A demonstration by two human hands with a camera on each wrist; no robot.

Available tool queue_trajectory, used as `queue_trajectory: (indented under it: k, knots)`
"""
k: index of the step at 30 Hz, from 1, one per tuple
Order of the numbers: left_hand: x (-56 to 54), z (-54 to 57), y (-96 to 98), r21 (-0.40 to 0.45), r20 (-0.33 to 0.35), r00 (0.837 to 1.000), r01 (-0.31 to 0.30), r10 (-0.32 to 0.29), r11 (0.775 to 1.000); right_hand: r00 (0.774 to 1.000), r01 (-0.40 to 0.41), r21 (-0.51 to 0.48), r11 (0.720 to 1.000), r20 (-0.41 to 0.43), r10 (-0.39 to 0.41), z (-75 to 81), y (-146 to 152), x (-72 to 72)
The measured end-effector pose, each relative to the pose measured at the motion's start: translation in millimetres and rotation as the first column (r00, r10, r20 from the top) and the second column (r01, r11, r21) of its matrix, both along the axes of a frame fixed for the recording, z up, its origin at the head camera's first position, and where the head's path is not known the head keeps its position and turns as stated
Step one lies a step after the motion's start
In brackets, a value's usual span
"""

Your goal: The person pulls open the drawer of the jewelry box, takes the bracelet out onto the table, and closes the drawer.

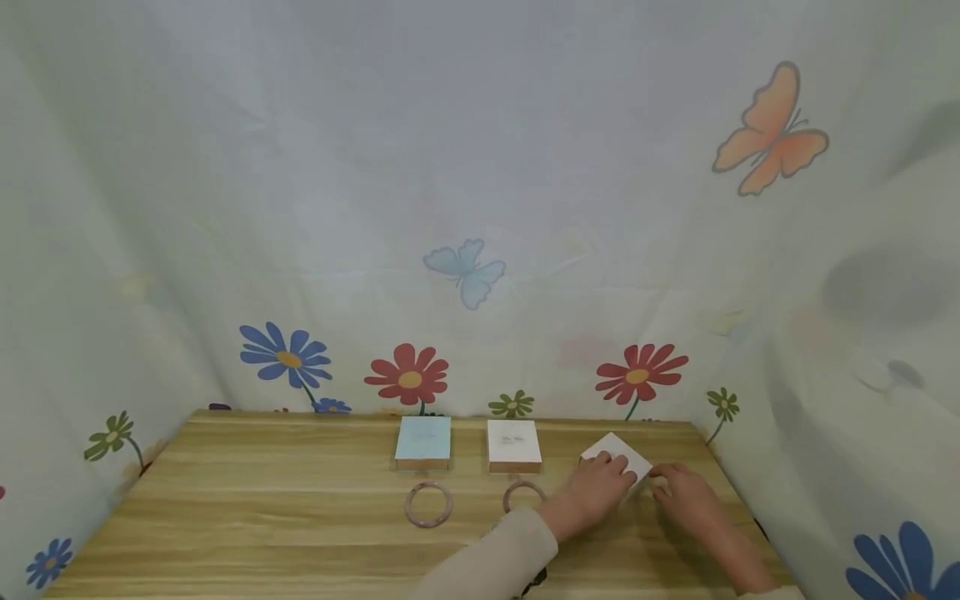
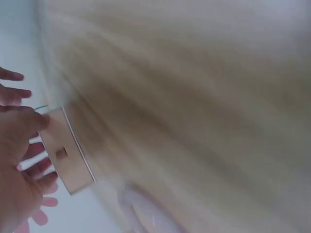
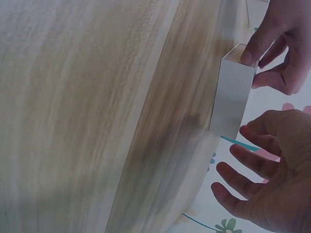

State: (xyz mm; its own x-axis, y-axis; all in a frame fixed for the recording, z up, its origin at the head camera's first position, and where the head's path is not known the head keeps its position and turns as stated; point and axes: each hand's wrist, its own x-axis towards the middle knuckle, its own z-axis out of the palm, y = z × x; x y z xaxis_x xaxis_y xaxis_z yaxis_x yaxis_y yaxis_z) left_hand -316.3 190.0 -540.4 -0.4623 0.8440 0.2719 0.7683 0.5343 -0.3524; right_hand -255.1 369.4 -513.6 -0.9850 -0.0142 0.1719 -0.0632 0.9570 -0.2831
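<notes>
A small white box (image 1: 614,442) lies turned at an angle on the wooden table's right side. My left hand (image 1: 589,498) grips it, fingers over its white top. In the left wrist view, the thumb and fingers hold the box (image 2: 73,171) at its tan end, which has a small notch. My right hand (image 1: 686,498) is at the box's right corner. The right wrist view shows that hand (image 3: 265,170) with fingers spread and slightly bent, fingertips right at the edge of the box (image 3: 230,97).
To the left stand a light blue box (image 1: 423,439) and another white box (image 1: 513,440) with small lettering. In front of them lie two pinkish bangles, one bangle (image 1: 429,524) whole in view, the other bangle (image 1: 506,498) partly behind my left arm. A flowered curtain (image 1: 465,350) surrounds the table (image 1: 285,500).
</notes>
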Motion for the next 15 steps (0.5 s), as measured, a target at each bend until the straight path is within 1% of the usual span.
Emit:
queue_trajectory:
  k: [2,4,6,8,9,11,13,15]
  knots:
    - [-4.0,1.4,-2.9,-0.05,0.0,0.999,0.044,-0.044,0.998,1.0,-0.001,0.002,1.0,-0.02,0.001,-1.5,0.8,2.6]
    - [-10.0,7.4,-5.4,-0.118,0.003,0.995,0.097,-0.097,0.988,0.999,-0.01,-0.001,1.0,-0.051,0.01,-0.4,2.4,4.0]
    - [-15.5,13.8,-8.0,-0.186,0.022,0.991,0.136,-0.134,0.973,0.997,-0.019,-0.007,1.0,-0.071,0.019,0.6,3.2,5.5]
    - [-20.7,20.0,-10.4,-0.223,0.05,0.985,0.174,-0.167,0.959,0.996,-0.03,-0.015,0.999,-0.081,0.029,1.1,3.0,6.3]
    - [-22.9,22.1,-11.6,-0.234,0.07,0.983,0.183,-0.171,0.955,0.996,-0.034,-0.017,0.999,-0.078,0.032,1.2,2.8,6.3]
    - [-26.3,24.1,-14.7,-0.225,0.126,0.979,0.188,-0.163,0.956,0.997,-0.033,-0.015,0.999,-0.068,0.032,1.8,1.4,6.6]
    - [-28.9,22.8,-17.5,-0.194,0.185,0.971,0.189,-0.154,0.963,0.998,-0.026,-0.009,1.0,-0.058,0.025,2.9,0.1,6.4]
    - [-29.8,20.0,-19.4,-0.164,0.207,0.969,0.171,-0.135,0.972,0.999,-0.013,-0.004,1.0,-0.051,0.013,5.4,-1.4,6.4]
